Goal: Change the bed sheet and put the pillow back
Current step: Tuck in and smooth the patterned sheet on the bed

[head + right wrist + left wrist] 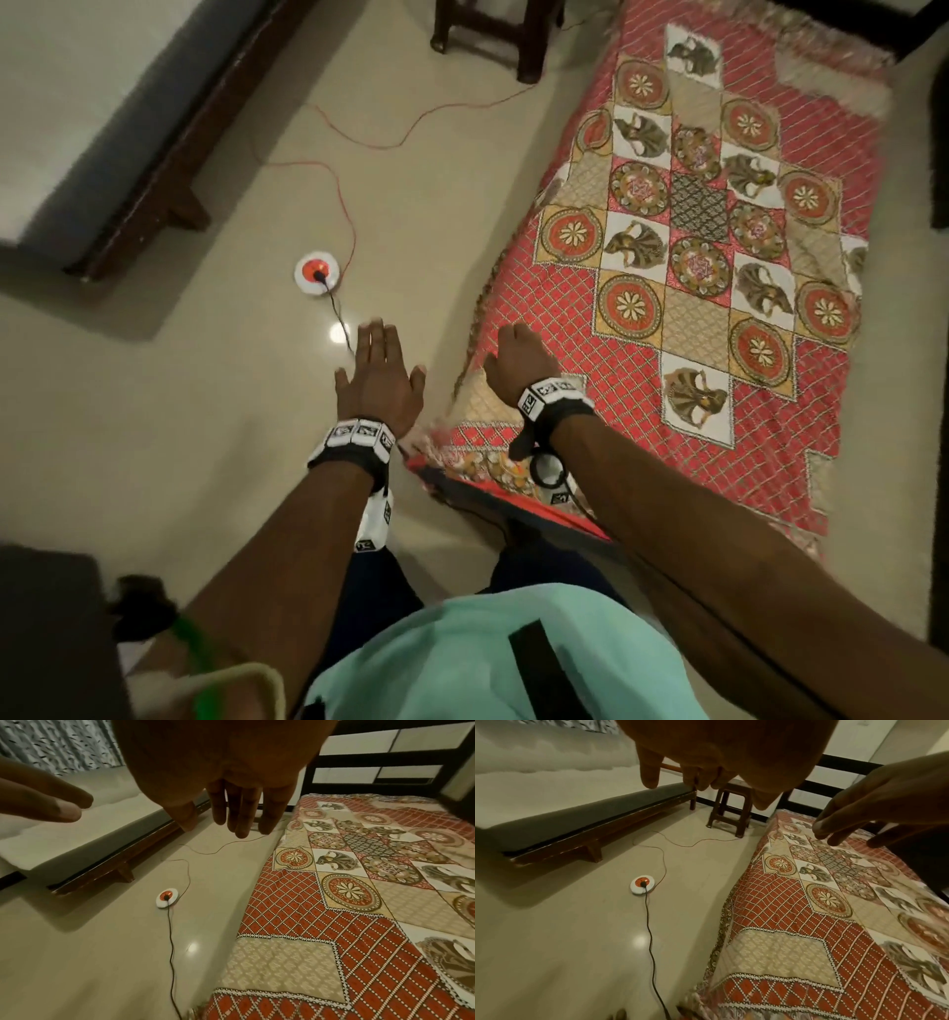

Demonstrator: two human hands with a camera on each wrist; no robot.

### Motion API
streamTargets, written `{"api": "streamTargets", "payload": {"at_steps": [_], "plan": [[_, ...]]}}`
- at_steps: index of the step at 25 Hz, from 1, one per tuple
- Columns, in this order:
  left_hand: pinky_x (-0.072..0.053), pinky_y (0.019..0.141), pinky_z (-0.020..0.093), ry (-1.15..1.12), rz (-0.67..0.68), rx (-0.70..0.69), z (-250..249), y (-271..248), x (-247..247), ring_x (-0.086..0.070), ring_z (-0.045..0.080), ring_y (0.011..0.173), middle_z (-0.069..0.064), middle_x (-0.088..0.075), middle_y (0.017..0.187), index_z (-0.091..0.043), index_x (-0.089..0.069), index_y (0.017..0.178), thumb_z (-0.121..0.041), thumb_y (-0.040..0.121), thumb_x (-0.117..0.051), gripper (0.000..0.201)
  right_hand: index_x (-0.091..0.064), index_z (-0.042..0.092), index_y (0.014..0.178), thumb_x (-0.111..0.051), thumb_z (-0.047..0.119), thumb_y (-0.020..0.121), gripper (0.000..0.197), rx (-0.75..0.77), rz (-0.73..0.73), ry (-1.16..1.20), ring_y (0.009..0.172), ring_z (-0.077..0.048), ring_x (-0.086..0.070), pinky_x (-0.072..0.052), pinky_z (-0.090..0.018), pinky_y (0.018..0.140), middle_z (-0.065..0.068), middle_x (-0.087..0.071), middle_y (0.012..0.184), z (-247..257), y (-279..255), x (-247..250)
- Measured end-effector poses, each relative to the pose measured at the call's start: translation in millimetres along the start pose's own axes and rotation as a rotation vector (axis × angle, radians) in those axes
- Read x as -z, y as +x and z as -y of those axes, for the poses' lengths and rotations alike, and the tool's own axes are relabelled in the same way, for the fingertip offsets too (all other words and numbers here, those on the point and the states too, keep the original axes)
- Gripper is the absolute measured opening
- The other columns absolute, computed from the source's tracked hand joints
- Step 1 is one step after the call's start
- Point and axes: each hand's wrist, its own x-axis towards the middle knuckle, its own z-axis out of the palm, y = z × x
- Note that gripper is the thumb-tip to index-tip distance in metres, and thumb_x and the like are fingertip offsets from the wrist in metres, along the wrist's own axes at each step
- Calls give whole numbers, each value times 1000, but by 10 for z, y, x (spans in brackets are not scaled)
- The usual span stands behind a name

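A red, cream and gold patterned bed sheet (693,231) lies spread over a low mattress on the floor, its near left corner a little rumpled. My right hand (518,360) hovers over the sheet's left edge near that corner, and the right wrist view shows its fingers (241,817) straight and holding nothing. My left hand (377,370) is spread flat above the bare floor just left of the sheet (808,923), its fingers (700,776) hanging free. No pillow is in view.
A round white and orange socket (317,274) lies on the tiled floor with a thin red cable (352,226) and a black cord. At the left stands a wooden bench (154,169) with a pale cushion, and a dark stool (488,31) stands beyond. A dark headboard (385,760) rises behind the mattress.
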Motion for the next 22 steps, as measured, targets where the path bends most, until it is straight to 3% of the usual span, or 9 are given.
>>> {"api": "streamTargets", "payload": {"at_steps": [6,10,15,18,22], "plan": [[-24,115,61,140,89,-228,659,1053,629,7,15,155,-3,4,169,-16,-6,160,-50,102,-31,71,-38,10,141,-45,34,99,49,-245,-47,103,129,-34,-41,-46,-55,94,-11,-39,141,686,494,192],[-23,117,61,208,107,-346,626,1748,873,7,16,155,-1,3,169,-14,-7,160,-50,103,-30,71,-40,10,139,-46,34,99,47,-335,-98,170,126,-33,-43,-49,-54,91,-10,-41,139,736,729,332],[-22,117,60,263,184,-508,14,2499,1022,11,15,154,-4,10,168,-16,-2,161,-51,103,-27,72,-40,12,137,-44,38,99,46,-458,-143,264,125,-32,-43,-47,-56,94,-8,-41,137,493,1177,530],[-22,117,59,303,210,-624,-492,3084,1097,12,15,154,-4,11,168,-17,-1,160,-52,103,-26,71,-37,13,140,-41,39,101,48,-564,-160,290,128,-31,-42,-46,-57,95,-8,-38,141,219,1697,761],[-22,118,59,398,260,-732,-1382,4245,1142,12,15,154,-3,10,168,-18,-2,161,-51,103,-27,71,-35,11,141,-40,39,101,50,-628,-189,354,129,-33,-40,-48,-55,94,-11,-36,144,-348,2700,1219]]}}
